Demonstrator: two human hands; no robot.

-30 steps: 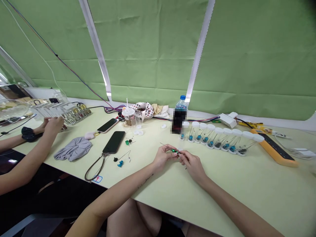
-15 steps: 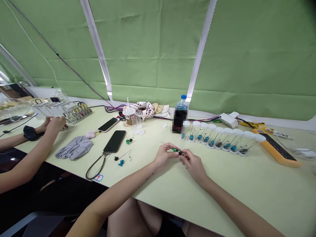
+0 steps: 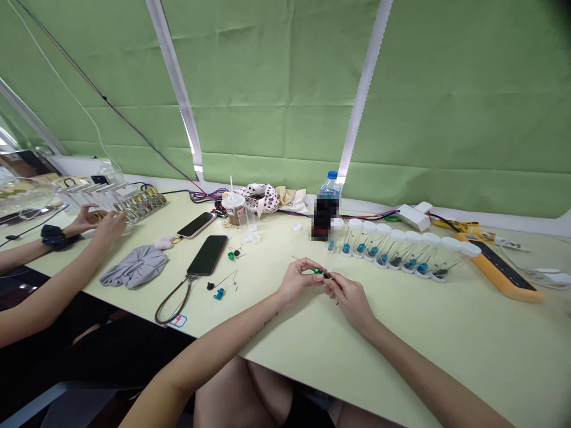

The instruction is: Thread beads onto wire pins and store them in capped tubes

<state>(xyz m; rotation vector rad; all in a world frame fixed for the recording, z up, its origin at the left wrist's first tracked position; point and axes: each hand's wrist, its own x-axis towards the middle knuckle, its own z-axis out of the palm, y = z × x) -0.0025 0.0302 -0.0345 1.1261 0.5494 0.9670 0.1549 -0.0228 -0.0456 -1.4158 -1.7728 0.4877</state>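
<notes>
Just above the table, my left hand pinches a small green plastic part between thumb and fingers. A thin metal wire sticks out to its left. My right hand is closed at the other end of the green part, where a small dark piece shows between the fingertips; its exact shape is too small to tell. To the left lie a blue plastic part, a black round piece and bent wires, with another green part behind them.
Several clear white-lidded tubes with blue or dark parts inside stand at right, beside an orange power strip. Phones, a grey cloth pouch, a cup and a bottle surround the left and back. A co-worker's hands are far left.
My hands stay almost in place; the green part has turned slightly between my fingers. The co-worker's hands have moved apart a little.
</notes>
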